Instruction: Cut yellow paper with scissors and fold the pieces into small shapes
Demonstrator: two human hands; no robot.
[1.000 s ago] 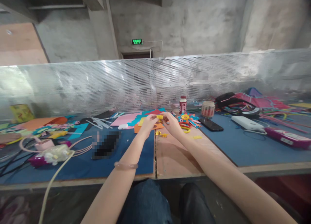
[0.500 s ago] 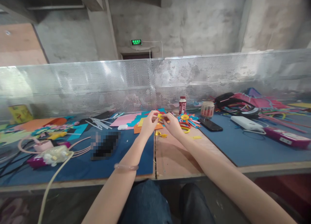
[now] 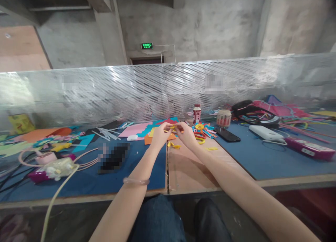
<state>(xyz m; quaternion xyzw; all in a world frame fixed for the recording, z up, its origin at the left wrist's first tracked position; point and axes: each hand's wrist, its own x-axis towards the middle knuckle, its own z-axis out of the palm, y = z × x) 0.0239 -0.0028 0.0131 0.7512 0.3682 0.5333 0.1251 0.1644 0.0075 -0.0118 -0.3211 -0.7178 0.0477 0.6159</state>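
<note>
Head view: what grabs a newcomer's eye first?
Both hands meet mid-table: the left hand and right hand pinch a small yellow paper piece between their fingertips. Just right of them lies a colourful paper flower, with a red-capped bottle behind it. A long perforated metal screen runs across the back of the blue-topped table.
</note>
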